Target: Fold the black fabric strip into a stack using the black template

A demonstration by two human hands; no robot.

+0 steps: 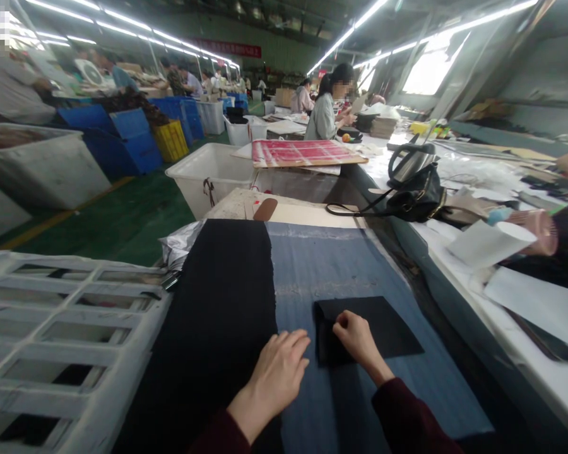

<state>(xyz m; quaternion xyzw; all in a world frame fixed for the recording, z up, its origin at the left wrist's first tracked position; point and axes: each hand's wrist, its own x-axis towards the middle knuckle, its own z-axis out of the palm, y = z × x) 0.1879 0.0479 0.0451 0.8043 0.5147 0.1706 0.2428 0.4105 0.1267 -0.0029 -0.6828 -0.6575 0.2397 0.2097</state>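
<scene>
The black piece (392, 328) lies on the blue sheet (326, 258), its left part folded over in a flap. The right hand (357, 337) rests on that flap, fingers curled in against the thumb; whether any material is pinched between them cannot be told. The left hand (277, 372) is palm down, apart from the piece, fingers extended and nearly together, above the border between the blue sheet and the black cloth (222, 290).

Edges: the cloth's right edge is slightly ragged where it meets the blue. The piece's far and right edges lie flat, with bare blue beyond them — open room on both sides. A strip of blue also separates the left fingertips from the flap. The white rack (94, 353) stands close along the cloth's left side; to the right, past a dark gap, runs the white worktop (435, 258), bearing a black handbag (416, 189).

Markings: the distant red banner (231, 49) carries pale characters — too blurred to read.
</scene>
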